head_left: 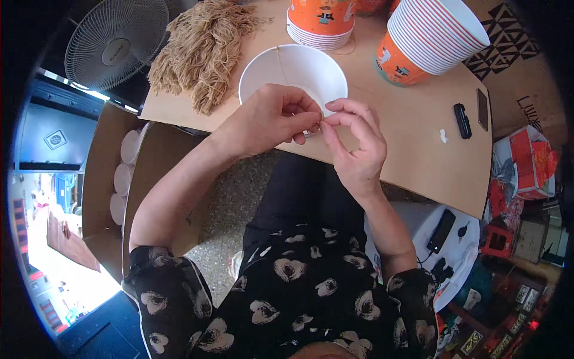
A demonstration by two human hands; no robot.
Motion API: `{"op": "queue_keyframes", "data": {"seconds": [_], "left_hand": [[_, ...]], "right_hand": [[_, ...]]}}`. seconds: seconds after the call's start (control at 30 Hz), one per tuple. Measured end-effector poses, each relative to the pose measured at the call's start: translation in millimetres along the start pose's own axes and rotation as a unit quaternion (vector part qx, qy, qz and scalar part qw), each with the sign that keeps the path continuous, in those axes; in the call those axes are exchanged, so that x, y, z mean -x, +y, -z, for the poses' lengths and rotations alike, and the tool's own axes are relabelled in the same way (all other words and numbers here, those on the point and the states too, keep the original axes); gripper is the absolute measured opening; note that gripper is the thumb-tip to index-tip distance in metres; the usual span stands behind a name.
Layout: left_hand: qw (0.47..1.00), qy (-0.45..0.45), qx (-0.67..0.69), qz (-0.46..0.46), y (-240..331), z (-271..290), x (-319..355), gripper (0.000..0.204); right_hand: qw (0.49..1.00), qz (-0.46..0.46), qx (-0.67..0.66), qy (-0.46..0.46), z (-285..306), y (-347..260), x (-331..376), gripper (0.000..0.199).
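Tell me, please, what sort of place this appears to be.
Likely a small indoor workspace, perhaps a workshop: a stack of orange tubs and a heap of tan cords share a table.

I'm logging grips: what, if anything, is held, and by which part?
The left hand and right hand pinch something thin, likely tan string; which part of it cannot be told.

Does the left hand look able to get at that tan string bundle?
Probably yes: nothing seems to stand between the left hand and the tan string bundle, though that hand looks busy pinching.
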State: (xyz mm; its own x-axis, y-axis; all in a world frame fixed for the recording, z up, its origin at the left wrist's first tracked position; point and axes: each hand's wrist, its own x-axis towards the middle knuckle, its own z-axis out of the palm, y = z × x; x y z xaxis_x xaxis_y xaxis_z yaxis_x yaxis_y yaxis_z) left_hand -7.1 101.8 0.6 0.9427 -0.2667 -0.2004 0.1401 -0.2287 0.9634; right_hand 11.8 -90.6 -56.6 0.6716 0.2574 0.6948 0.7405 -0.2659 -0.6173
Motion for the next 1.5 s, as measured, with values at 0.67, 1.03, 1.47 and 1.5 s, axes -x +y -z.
{"op": "queue_keyframes", "data": {"seconds": [0.67,1.03,1.47,1.5], "left_hand": [[0.999,0.001,0.009,0.036,-1,1,1,0.025],[0.996,-0.038,0.076,0.021,-5,8,-1,0.021],[0.997,-0.059,0.036,0.028,0,8,0,0.028],[0.997,-0.061,0.035,0.026,1,8,-1,0.028]], "right_hand": [[0.997,0.056,0.051,0.007,-10,0,2,0.017],[1.0,-0.005,0.012,-0.013,-7,3,0,0.016],[0.999,0.011,0.04,0.022,7,7,-8,0.018],[0.999,0.011,0.042,0.024,10,7,-9,0.018]]}}
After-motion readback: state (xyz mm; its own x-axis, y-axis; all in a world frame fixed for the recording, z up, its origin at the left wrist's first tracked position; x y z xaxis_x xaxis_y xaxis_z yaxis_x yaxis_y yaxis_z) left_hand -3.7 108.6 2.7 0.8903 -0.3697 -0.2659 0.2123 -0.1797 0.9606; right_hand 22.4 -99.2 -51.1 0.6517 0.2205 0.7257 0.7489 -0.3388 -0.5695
